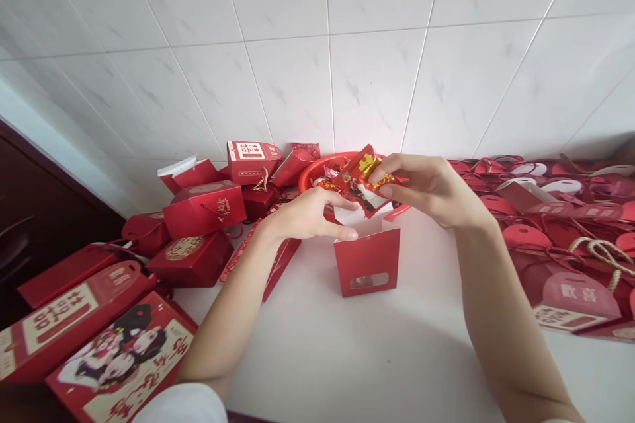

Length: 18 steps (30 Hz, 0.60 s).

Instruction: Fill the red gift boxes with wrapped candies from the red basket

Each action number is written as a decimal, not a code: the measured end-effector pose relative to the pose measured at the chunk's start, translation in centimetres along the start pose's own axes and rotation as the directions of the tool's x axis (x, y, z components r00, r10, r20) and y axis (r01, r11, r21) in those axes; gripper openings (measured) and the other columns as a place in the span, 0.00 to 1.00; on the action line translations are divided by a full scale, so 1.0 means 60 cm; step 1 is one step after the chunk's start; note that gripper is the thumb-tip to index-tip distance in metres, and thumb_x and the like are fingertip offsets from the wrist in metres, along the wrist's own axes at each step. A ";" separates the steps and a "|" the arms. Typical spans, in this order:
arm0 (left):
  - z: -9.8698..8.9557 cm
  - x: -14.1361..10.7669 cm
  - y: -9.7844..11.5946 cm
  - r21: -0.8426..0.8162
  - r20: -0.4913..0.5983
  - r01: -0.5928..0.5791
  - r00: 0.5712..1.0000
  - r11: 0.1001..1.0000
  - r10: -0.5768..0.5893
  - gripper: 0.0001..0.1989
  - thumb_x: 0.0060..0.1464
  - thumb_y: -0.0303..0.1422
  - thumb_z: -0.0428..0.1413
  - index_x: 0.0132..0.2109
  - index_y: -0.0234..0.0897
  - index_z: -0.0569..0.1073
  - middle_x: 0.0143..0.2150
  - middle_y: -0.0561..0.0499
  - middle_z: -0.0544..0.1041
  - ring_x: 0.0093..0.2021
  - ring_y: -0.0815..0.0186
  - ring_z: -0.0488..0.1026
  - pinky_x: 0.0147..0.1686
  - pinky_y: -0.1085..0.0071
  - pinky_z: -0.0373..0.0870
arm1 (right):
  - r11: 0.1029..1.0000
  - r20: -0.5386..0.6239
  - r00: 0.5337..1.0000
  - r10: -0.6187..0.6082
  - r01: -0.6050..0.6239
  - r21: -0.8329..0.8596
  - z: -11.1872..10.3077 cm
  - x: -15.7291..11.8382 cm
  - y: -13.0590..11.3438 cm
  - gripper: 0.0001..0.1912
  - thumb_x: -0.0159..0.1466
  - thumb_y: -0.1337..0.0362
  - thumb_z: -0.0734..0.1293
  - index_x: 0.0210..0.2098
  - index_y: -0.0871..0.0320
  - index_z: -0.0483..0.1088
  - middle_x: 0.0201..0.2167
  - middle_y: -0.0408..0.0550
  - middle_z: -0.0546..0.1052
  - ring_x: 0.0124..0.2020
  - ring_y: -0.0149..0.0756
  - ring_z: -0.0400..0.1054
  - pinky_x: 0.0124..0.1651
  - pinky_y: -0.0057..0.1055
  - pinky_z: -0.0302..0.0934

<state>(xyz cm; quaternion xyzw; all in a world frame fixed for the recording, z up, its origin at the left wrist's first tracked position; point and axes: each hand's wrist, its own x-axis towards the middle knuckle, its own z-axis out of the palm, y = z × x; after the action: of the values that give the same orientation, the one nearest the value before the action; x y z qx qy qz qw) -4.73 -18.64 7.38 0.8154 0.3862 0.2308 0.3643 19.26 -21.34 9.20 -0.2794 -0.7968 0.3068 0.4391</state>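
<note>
A small red paper gift box [368,252] with an oval window in its front stands upright on the table, its top open. My left hand [317,215] grips the box's upper left rim, the thumb along the front edge and the other fingers partly hidden behind. Over the opening, my right hand [429,188] pinches a shiny red candy packet [364,182] with gold lettering and a printed picture. Gold-and-red wrapping also shows by its fingertips; whether that is a second packet I cannot tell. Just behind the box is a red plastic basin [310,175] holding wrapped sweets.
Red gift boxes [191,258] of several designs are piled on the left, one with a printed couple [124,357] nearest me. Rows of red boxes [570,231] with ribbons and cord handles fill the right. A tiled wall [288,92] rises behind the white table [337,357].
</note>
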 end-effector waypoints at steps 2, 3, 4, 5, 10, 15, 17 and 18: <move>0.000 0.000 0.000 0.005 0.031 -0.023 0.999 1.000 0.023 0.23 0.39 0.38 0.70 0.46 0.41 0.83 0.46 0.47 0.83 0.48 0.52 0.78 0.46 0.64 0.74 | 1.000 0.052 0.999 0.008 -0.009 0.023 -0.007 -0.004 0.001 0.10 0.65 0.58 0.68 0.43 0.55 0.76 0.42 0.50 0.78 0.42 0.41 0.73 0.40 0.35 0.70; 0.000 0.000 0.001 0.000 0.043 -0.034 0.998 0.999 0.034 0.22 0.40 0.38 0.70 0.45 0.40 0.83 0.44 0.48 0.83 0.47 0.53 0.78 0.46 0.64 0.74 | 1.000 0.092 0.996 0.017 -0.017 0.008 -0.010 -0.005 0.002 0.12 0.65 0.59 0.68 0.46 0.54 0.75 0.44 0.50 0.78 0.43 0.42 0.74 0.41 0.35 0.70; 0.000 0.000 0.002 -0.006 0.050 -0.040 0.998 0.999 0.040 0.20 0.40 0.38 0.70 0.43 0.39 0.83 0.42 0.48 0.83 0.45 0.53 0.78 0.46 0.64 0.74 | 1.000 0.137 0.990 0.027 -0.025 -0.018 -0.012 -0.006 0.003 0.14 0.64 0.60 0.69 0.50 0.53 0.74 0.45 0.49 0.78 0.44 0.42 0.74 0.41 0.35 0.71; 0.000 -0.001 0.004 -0.012 0.053 -0.043 0.998 0.999 0.044 0.18 0.40 0.38 0.70 0.41 0.39 0.83 0.40 0.49 0.83 0.44 0.54 0.78 0.46 0.64 0.74 | 0.998 0.184 0.982 0.038 -0.029 -0.049 -0.014 -0.007 0.004 0.17 0.64 0.61 0.69 0.53 0.51 0.73 0.46 0.48 0.78 0.45 0.42 0.74 0.41 0.35 0.71; 0.002 -0.003 0.011 -0.036 0.072 -0.084 0.994 0.996 0.087 0.15 0.39 0.36 0.71 0.37 0.41 0.83 0.41 0.51 0.83 0.46 0.55 0.78 0.48 0.66 0.73 | 0.983 0.372 0.925 0.080 -0.010 -0.186 -0.014 -0.004 0.005 0.24 0.63 0.66 0.68 0.58 0.46 0.70 0.50 0.44 0.78 0.46 0.40 0.74 0.41 0.32 0.69; 0.003 -0.003 0.006 0.021 0.042 -0.108 0.993 0.994 0.107 0.17 0.37 0.37 0.72 0.38 0.42 0.84 0.43 0.51 0.83 0.46 0.54 0.79 0.48 0.66 0.73 | 0.986 0.412 0.905 0.110 -0.048 -0.158 -0.020 -0.009 -0.001 0.28 0.61 0.68 0.68 0.60 0.48 0.69 0.47 0.44 0.80 0.43 0.38 0.75 0.40 0.30 0.69; 0.003 -0.002 0.003 0.029 0.006 -0.098 0.995 0.995 0.098 0.22 0.34 0.36 0.73 0.41 0.43 0.84 0.46 0.50 0.83 0.50 0.53 0.78 0.49 0.65 0.73 | 0.990 0.437 0.891 0.125 -0.084 -0.113 -0.021 -0.012 -0.002 0.32 0.61 0.69 0.68 0.64 0.47 0.65 0.42 0.43 0.81 0.39 0.36 0.76 0.37 0.29 0.69; 0.003 -0.002 0.002 0.024 -0.001 -0.093 0.996 0.995 0.093 0.23 0.33 0.36 0.73 0.43 0.44 0.84 0.47 0.49 0.82 0.51 0.52 0.78 0.50 0.65 0.73 | 0.989 0.444 0.886 0.134 -0.094 -0.110 -0.019 -0.012 -0.002 0.33 0.60 0.69 0.68 0.64 0.47 0.64 0.39 0.43 0.82 0.37 0.36 0.76 0.35 0.28 0.69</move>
<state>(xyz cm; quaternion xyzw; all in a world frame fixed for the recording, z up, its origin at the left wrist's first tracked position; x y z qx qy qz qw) -4.60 -18.89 7.36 0.8365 0.3508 0.2439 0.3431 20.58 -21.65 9.38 -0.2658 -0.8714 0.3540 0.2115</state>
